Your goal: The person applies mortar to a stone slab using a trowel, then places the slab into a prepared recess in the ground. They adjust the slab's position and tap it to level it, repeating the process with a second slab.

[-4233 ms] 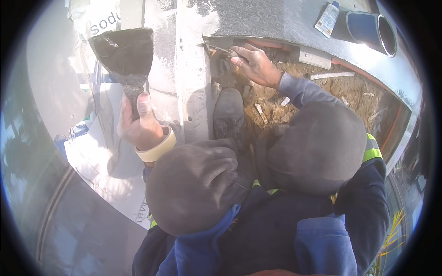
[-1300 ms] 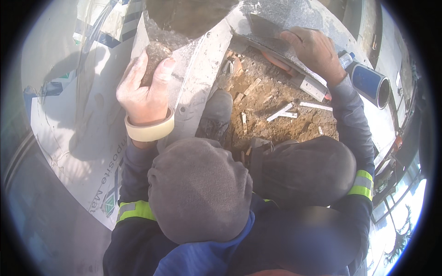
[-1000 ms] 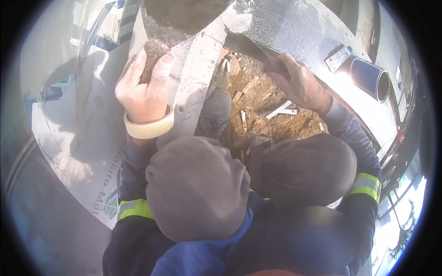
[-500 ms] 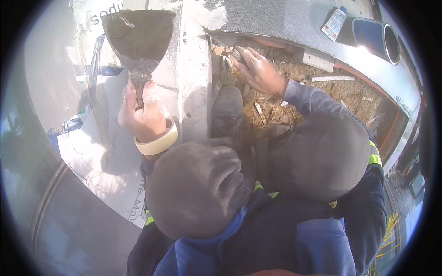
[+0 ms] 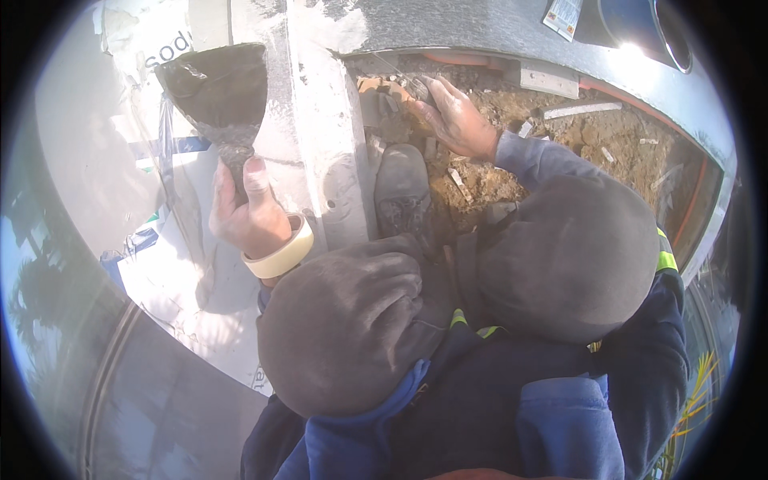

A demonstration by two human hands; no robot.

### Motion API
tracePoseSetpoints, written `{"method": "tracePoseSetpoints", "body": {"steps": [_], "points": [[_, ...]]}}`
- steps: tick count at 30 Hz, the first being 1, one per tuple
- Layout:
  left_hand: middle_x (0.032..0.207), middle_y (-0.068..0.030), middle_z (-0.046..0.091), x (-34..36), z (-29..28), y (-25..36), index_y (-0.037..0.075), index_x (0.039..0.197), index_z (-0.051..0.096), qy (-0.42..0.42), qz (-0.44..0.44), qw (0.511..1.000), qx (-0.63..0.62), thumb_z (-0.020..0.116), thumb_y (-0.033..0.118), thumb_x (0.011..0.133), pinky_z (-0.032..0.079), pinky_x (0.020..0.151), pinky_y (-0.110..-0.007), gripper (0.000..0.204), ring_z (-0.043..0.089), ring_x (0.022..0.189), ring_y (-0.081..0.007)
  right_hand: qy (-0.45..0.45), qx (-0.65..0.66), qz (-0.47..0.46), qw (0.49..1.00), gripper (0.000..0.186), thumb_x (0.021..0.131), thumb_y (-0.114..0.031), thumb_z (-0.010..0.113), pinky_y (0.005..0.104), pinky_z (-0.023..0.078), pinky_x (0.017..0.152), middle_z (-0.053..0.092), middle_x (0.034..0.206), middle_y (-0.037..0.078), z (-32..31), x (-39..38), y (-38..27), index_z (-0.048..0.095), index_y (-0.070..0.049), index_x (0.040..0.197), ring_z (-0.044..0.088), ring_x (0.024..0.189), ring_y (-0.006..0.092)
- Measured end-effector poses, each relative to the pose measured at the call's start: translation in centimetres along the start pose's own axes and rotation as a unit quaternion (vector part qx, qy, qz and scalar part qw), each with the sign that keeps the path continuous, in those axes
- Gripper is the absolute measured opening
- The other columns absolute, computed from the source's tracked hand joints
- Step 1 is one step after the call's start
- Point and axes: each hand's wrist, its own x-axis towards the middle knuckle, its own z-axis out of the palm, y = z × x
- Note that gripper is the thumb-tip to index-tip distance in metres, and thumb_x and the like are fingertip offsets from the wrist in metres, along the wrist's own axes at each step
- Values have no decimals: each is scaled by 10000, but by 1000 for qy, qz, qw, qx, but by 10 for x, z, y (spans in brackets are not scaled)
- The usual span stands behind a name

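Observation:
My left hand (image 5: 252, 212) is closed round the short handle of a wide filling knife (image 5: 220, 92). Its broad blade points away from me and is coated with grey residue. A roll of masking tape (image 5: 280, 252) hangs round my left wrist. My right hand (image 5: 464, 124) grips a thin tool with a dark, rounded handle (image 5: 418, 87). Its slim end reaches the edge of the grey slab (image 5: 448, 28), near the inner corner of a dug-out opening. My fingers partly cover this tool, so its exact kind cannot be made out.
Brown soil with rubble (image 5: 576, 144) fills the opening, and my shoe (image 5: 402, 176) stands in it. A white-smeared ledge (image 5: 332, 144) borders it on the left. Plastic bags (image 5: 180, 248) lie beyond that. A labelled container (image 5: 563, 16) and a dark cylinder (image 5: 632, 24) stand on the slab.
The view has shifted slightly. My left hand with the filling knife has drawn a little nearer to me, and the blade is tilted differently. My right hand stays by the slab edge, still gripping its tool.

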Motion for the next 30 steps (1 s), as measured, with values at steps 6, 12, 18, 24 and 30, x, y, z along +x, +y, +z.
{"method": "tracePoseSetpoints", "body": {"steps": [6, 12, 18, 24, 30], "points": [[928, -95, 705, 1, 1, -5, -114, 1155, 698, 15, 17, 999, -25, 793, 311, 929, 483, 730, -286, 491, 627, 830, -172, -14, -25, -39, 999, 449, 1068, -271, 536, 481, 548, 871, 576, 1192, 226, 0, 1, -1, 462, 13, 1408, 637, 1031, 432], [859, -69, 702, 0, 7, -1, -108, 1129, 712, 25, 51, 997, -49, 805, 343, 925, 467, 685, -272, 503, 616, 778, -154, -3, -13, -71, 997, 364, 1073, -300, 538, 493, 532, 830, 604, 1089, 209, -8, 30, 3, 526, 1, 1278, 637, 957, 423], [1093, -168, 726, -3, 4, 10, -135, 1236, 663, -5, -4, 1000, -24, 774, 263, 937, 516, 840, -316, 510, 661, 972, -221, -36, 37, 4, 999, 325, 1076, -317, 554, 468, 492, 785, 588, 975, 212, -27, 27, 27, 547, 4, 1123, 606, 885, 398], [1087, -165, 734, 2, -4, 1, -137, 1228, 664, 1, 25, 999, 30, 775, 263, 935, 520, 839, -321, 508, 663, 971, -218, -11, 20, 22, 999, 334, 1067, -307, 576, 448, 519, 802, 620, 1031, 192, -33, 5, 47, 585, 5, 1183, 625, 951, 385], [1070, -169, 738, 4, 4, 4, -148, 1206, 665, -19, 26, 999, 18, 783, 298, 930, 528, 813, -324, 538, 666, 935, -222, 6, -23, -69, 997, 357, 1054, -304, 590, 453, 566, 830, 638, 1041, 186, -31, 17, 13, 591, -2, 1244, 666, 978, 382]]}}
